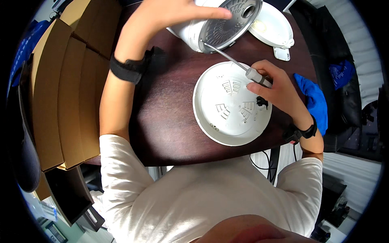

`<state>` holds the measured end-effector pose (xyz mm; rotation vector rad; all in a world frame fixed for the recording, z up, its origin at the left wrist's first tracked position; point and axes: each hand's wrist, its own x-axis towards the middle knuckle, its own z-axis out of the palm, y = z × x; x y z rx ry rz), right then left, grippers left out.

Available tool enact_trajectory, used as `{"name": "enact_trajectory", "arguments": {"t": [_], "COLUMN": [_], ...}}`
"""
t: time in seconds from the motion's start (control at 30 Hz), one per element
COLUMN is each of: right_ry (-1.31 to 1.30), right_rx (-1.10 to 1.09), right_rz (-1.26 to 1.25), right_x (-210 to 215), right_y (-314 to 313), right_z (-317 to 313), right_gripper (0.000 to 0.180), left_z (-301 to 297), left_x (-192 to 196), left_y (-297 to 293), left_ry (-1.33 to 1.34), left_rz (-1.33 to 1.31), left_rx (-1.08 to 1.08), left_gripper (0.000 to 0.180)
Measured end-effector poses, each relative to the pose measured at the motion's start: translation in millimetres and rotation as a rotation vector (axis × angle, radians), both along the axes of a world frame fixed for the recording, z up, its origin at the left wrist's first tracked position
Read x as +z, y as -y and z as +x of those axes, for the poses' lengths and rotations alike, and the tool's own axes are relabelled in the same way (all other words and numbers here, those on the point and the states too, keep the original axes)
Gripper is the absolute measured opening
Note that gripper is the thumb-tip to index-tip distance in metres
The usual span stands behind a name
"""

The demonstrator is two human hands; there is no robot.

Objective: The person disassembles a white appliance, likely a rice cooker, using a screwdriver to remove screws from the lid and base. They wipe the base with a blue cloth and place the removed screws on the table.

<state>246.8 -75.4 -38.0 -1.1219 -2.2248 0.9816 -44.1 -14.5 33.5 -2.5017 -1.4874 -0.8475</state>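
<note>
At the top, a white appliance body (184, 34) lies on its side, a round grey ridged metal plate (229, 26) with a hole facing me. My left hand (172, 14) grips it, one digit stretched flat across the plate; its other fingers run out of the picture. My right hand (277, 87) is closed around the grey handle of a screwdriver (235, 61). The shaft slants up and left, its tip at the plate's lower left rim. Below the shaft lies a round white slotted cover (233, 109) with a black fitting at its right.
A white oval lid (275, 26) lies at the back right of the dark wooden table (162, 137). Beside my right forearm hangs a blue cloth (314, 103). Cardboard boxes (60, 97) stand along the left. A black sofa (330, 48) is beyond the right edge.
</note>
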Motion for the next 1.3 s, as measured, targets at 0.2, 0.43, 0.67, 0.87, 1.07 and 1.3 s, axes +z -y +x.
{"name": "enact_trajectory", "arguments": {"t": [0.2,0.43,0.67,0.87,1.07,1.3], "right_ry": [0.068,0.081,-0.462,-0.796,0.028,0.330], "right_rx": [-0.108,-0.175,-0.224,-0.310,-0.120,-0.073], "right_rz": [0.152,0.154,-0.711,-1.361,-0.236,0.599], "right_x": [-7.1,-9.7,-2.6,11.5,1.8,0.6], "right_y": [8.8,25.8,35.7,30.7,21.7,6.1], "right_z": [0.3,3.7,2.4,9.7,33.4,38.0], "right_gripper": [0.023,0.023,0.034,0.048,0.032,0.032], "left_z": [6.1,34.0,51.8,53.0,50.2,50.7], "left_x": [-16.9,-25.9,-23.6,-21.0,-25.2,-20.4], "left_y": [-28.6,-28.0,-31.6,-28.7,-21.0,-15.6], "left_ry": [0.030,0.035,0.089,0.087,0.075,0.086], "left_rz": [0.130,0.301,0.256,0.221,0.268,0.195], "left_rx": [-0.233,-0.061,-0.035,-0.027,-0.023,-0.064], "left_gripper": [0.086,0.066,0.062,0.063,0.065,0.067]}}
